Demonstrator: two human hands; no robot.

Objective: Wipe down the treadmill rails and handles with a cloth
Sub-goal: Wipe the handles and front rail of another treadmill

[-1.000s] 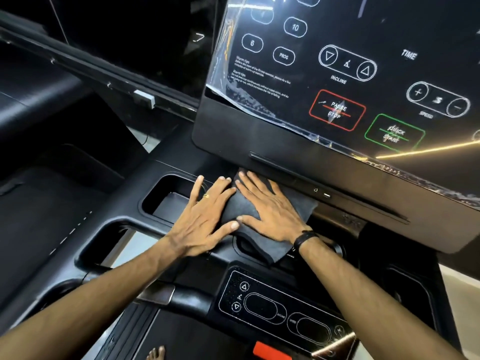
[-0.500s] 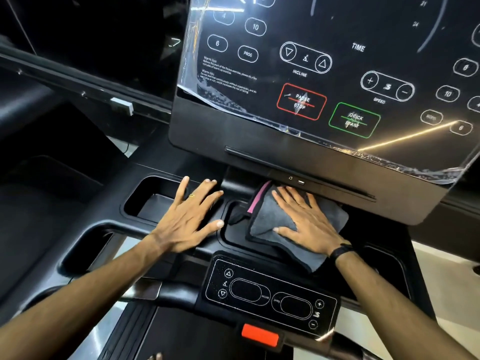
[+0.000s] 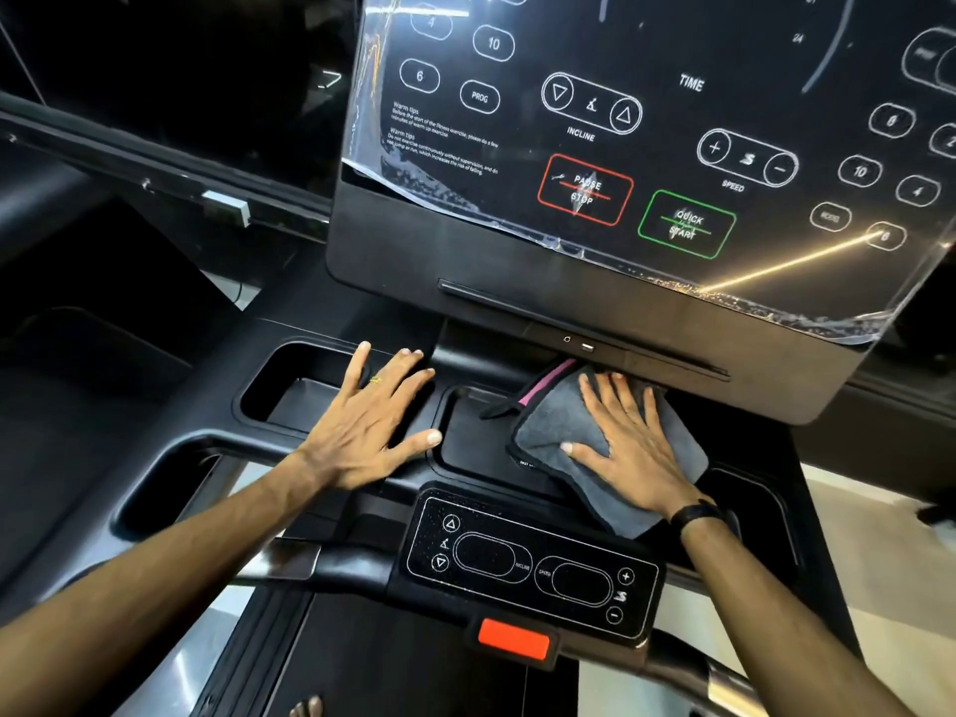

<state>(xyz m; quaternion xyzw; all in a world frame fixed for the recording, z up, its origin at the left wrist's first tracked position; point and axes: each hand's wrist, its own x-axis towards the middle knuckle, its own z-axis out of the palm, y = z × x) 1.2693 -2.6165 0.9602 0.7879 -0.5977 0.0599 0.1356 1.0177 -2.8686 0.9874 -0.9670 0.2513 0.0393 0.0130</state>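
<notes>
A folded grey cloth (image 3: 543,437) with a pink edge lies in the middle recess of the black treadmill console tray (image 3: 455,447), just under the display. My right hand (image 3: 631,447) presses flat on the cloth, fingers straight and spread. My left hand (image 3: 372,421) rests flat on the bare ridge between the left cup recess and the middle recess, apart from the cloth. The front handle bar (image 3: 352,566) runs below the tray, behind a small control panel (image 3: 533,566).
The large display (image 3: 646,147), under a clear plastic film, overhangs the tray closely. A deep cup recess (image 3: 300,395) lies left of my left hand and another recess (image 3: 750,514) on the right. A red safety key (image 3: 512,639) sits below the control panel.
My right hand has slid the cloth to the right along the tray under the display. The left hand came off the cloth and stayed on the ridge.
</notes>
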